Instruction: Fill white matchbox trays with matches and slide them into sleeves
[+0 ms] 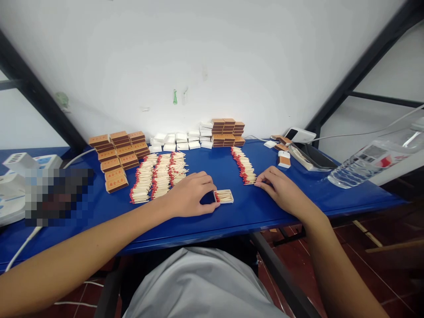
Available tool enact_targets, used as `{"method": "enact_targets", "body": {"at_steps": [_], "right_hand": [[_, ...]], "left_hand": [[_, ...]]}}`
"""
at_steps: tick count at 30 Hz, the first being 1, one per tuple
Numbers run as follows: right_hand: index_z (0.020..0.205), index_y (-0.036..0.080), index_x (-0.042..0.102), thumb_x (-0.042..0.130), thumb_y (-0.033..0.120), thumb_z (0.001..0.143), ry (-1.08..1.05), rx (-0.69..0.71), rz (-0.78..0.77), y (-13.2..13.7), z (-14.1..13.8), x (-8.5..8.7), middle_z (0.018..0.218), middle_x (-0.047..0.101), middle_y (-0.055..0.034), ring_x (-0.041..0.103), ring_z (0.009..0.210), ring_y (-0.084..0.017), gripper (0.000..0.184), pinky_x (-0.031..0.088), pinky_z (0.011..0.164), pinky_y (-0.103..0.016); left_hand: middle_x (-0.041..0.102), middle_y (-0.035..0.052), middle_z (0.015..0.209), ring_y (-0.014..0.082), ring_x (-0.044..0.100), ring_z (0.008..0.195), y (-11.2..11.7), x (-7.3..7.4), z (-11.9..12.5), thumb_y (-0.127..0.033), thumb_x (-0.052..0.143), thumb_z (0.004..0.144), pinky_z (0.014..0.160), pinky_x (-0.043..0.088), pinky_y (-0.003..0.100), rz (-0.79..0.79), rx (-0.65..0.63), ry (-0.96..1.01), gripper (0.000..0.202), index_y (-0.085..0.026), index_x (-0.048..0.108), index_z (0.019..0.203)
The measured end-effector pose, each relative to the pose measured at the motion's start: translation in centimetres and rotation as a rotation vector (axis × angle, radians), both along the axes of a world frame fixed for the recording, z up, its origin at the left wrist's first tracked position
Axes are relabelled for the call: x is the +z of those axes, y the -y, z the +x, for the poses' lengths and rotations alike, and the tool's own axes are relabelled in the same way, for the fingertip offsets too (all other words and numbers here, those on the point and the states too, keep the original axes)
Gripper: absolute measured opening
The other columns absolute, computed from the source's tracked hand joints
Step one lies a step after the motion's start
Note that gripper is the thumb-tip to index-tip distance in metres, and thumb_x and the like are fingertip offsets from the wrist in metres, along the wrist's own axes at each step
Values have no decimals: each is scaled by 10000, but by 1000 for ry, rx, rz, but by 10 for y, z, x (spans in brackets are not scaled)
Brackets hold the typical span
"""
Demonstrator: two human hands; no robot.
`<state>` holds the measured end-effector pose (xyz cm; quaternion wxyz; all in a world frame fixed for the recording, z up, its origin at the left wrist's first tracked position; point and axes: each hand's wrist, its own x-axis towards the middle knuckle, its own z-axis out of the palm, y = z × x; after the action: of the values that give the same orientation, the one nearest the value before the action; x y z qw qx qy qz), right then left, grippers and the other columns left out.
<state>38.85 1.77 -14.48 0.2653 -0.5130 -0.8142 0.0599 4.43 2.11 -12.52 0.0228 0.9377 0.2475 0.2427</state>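
Observation:
A small open matchbox tray (224, 196) with red-tipped matches in it lies on the blue table (232, 221) near its front edge. My left hand (190, 194) curls around the tray's left end, thumb and fingers touching it. My right hand (281, 187) rests to the right, its fingertips pinched at the near end of a row of loose matches (243, 165). Three longer rows of matches (159, 176) lie left of my left hand.
Stacks of brown matchboxes (117, 154) stand at the left and at the back (228, 131). White empty trays (180, 141) line the wall. A phone and charger (306, 150), a plastic water bottle (359, 170) and a white power strip (20, 168) lie at the sides.

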Motion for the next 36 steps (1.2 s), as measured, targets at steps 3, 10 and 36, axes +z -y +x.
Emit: {"method": "enact_targets", "body": {"at_steps": [3, 10, 36], "right_hand": [[960, 247, 654, 517, 453, 1095, -8, 25, -12, 5, -3, 3, 1052, 637, -85, 643, 953, -258, 283, 545, 901, -424], [1013, 247, 698, 555, 419, 1076, 10, 18, -5, 7, -9, 5, 1072, 621, -85, 665, 972, -259, 232, 568, 930, -446], [990, 250, 664, 515, 387, 1097, -13, 86, 10, 16, -30, 17, 1060, 652, -87, 661, 945, -252, 229, 568, 875, -419]], "left_hand": [[738, 90, 1027, 249, 674, 1000, 0, 0, 0, -401, 722, 984, 864, 546, 388, 3, 2, -5, 237, -172, 749, 1036], [742, 94, 1034, 253, 676, 1010, 0, 1, 0, -401, 722, 982, 864, 546, 387, 1, -1, -8, 240, -169, 747, 1037], [735, 93, 1031, 250, 671, 1009, 0, 1, 0, -412, 711, 989, 887, 544, 389, -14, -6, -6, 246, -176, 746, 1049]]}}
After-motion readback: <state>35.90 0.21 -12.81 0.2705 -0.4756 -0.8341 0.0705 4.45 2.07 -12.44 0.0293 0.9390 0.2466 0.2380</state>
